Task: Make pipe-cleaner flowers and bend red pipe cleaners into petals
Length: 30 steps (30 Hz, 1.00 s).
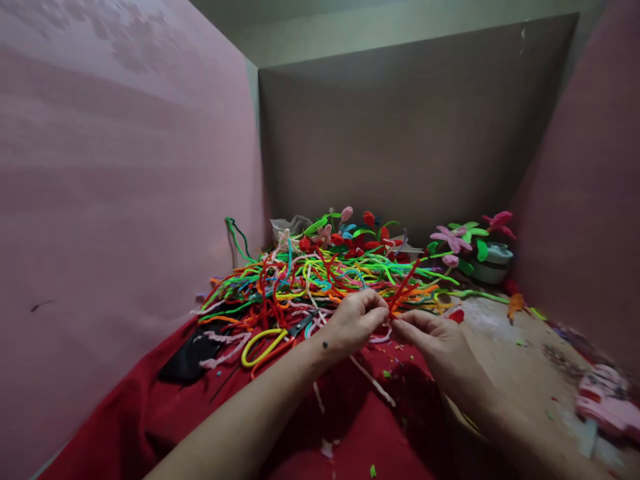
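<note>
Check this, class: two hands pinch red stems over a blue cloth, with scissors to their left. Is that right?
No: the cloth is red, not blue, as the head view shows. The left hand and right hand do pinch red stems, with scissors to their left.

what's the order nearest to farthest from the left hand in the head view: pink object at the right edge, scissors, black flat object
From the left hand:
1. Scissors, just to its left.
2. Black flat object, farther left, past the scissors.
3. Pink object, far right, past the right hand.
</note>
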Tool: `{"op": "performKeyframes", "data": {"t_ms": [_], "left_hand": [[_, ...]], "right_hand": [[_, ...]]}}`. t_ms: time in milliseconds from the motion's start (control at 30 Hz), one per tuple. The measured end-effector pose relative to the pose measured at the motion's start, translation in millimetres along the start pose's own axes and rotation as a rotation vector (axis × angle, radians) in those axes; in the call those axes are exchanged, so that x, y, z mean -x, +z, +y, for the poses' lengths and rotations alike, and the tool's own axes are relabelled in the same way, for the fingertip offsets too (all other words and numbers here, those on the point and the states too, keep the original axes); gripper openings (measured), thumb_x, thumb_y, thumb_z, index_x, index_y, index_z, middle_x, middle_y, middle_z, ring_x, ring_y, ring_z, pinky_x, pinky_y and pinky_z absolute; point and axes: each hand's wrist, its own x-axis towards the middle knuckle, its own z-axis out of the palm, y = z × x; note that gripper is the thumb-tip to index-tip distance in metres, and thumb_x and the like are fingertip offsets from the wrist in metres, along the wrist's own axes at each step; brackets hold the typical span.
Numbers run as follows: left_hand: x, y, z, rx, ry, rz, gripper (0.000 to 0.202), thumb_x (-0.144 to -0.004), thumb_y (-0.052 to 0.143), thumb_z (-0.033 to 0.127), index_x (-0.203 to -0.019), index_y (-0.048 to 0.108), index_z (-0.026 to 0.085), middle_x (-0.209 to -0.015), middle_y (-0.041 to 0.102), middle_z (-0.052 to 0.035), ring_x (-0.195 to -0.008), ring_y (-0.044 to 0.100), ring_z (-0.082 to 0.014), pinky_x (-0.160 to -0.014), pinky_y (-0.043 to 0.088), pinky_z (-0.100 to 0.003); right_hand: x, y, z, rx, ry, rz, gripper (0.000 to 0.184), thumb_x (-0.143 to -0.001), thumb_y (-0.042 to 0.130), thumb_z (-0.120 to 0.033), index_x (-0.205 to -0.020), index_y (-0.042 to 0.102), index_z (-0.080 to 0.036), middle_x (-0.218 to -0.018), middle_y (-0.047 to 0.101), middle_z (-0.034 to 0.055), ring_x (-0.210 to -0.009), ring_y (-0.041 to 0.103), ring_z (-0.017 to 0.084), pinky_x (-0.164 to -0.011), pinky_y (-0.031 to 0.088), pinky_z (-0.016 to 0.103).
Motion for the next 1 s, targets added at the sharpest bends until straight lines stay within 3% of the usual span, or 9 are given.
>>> {"op": "performKeyframes", "data": {"t_ms": [200,267,400,467,533,600,800,900,1000], "left_hand": [[-1,-0.3,-5,-0.167,0.048,0.030,0.010,-0.075,0.050,0.023,-0.072,0.055,0.015,-0.065,0.053,0.0017,-0.061,0.048,-0.0096,-0.060,0.039,-0.021],[-1,-1.3,-5,-0.272,0.062,0.032,0.012,-0.076,0.047,0.022,-0.070,0.055,0.015,-0.062,0.052,0.0021,-0.059,0.046,-0.0096,-0.058,0.037,-0.021],[0,-2.2,-3,-0.444,0.094,0.007,0.014,-0.077,0.046,0.021,-0.067,0.053,0.016,-0.062,0.052,0.0019,-0.060,0.046,-0.0105,-0.059,0.036,-0.021],[0,-1.8,-2,-0.497,0.099,-0.032,0.014,-0.077,0.045,0.021,-0.066,0.053,0.016,-0.063,0.052,0.0018,-0.060,0.045,-0.0107,-0.059,0.036,-0.022],[1,-1.1,-1,-0.498,0.084,-0.047,0.013,-0.077,0.046,0.021,-0.066,0.052,0.016,-0.063,0.051,0.0019,-0.060,0.045,-0.0106,-0.058,0.035,-0.021],[1,-0.6,0,-0.452,0.050,-0.032,0.013,-0.076,0.046,0.020,-0.066,0.052,0.016,-0.062,0.051,0.0020,-0.059,0.044,-0.0103,-0.057,0.035,-0.021],[2,2.6,1,-0.297,-0.062,0.002,0.011,-0.071,0.049,0.021,-0.064,0.054,0.015,-0.058,0.050,0.0026,-0.055,0.044,-0.0094,-0.052,0.033,-0.020],[2,5.0,1,-0.203,-0.093,0.036,0.011,-0.070,0.050,0.022,-0.062,0.054,0.014,-0.058,0.050,0.0026,-0.056,0.044,-0.0093,-0.054,0.035,-0.020],[1,4.4,3,-0.136,-0.085,0.037,0.010,-0.068,0.052,0.021,-0.063,0.057,0.013,-0.059,0.052,0.0019,-0.059,0.046,-0.0095,-0.057,0.036,-0.021]], "right_hand": [[0,2,6,0.073,-0.036,0.009,0.022,-0.077,0.057,-0.034,-0.072,0.066,-0.015,-0.067,0.065,0.0037,-0.062,0.057,0.016,-0.060,0.045,0.027],[2,1,8,0.197,-0.212,0.075,0.019,-0.081,0.053,-0.030,-0.081,0.067,-0.016,-0.075,0.066,0.0057,-0.069,0.058,0.017,-0.064,0.046,0.030],[4,-2,4,0.615,-0.726,0.321,0.021,-0.081,0.054,-0.019,-0.097,0.067,-0.020,-0.090,0.065,0.0085,-0.085,0.054,0.020,-0.077,0.043,0.036],[4,-3,2,0.810,-0.804,0.322,0.021,-0.081,0.055,-0.018,-0.096,0.068,-0.021,-0.091,0.066,0.0085,-0.088,0.052,0.022,-0.081,0.040,0.039],[3,-4,0,0.893,-0.761,0.268,0.018,-0.082,0.053,-0.021,-0.088,0.070,-0.021,-0.081,0.067,0.0076,-0.082,0.051,0.022,-0.077,0.038,0.039],[2,-4,-1,0.821,-0.630,0.194,0.020,-0.083,0.052,-0.025,-0.078,0.071,-0.020,-0.068,0.064,0.0061,-0.072,0.051,0.020,-0.070,0.039,0.035],[0,-4,-6,0.160,0.040,-0.081,0.019,-0.073,0.058,-0.031,-0.067,0.069,-0.017,-0.066,0.066,0.0023,-0.062,0.057,0.016,-0.061,0.042,0.027],[-2,-5,-5,0.008,0.158,-0.113,0.020,-0.067,0.062,-0.033,-0.063,0.068,-0.015,-0.061,0.064,0.0019,-0.056,0.052,0.013,-0.056,0.040,0.025],[-3,-4,-2,-0.052,0.180,-0.082,0.023,-0.065,0.064,-0.035,-0.059,0.066,-0.013,-0.059,0.062,0.0021,-0.053,0.050,0.012,-0.055,0.038,0.025]]}}
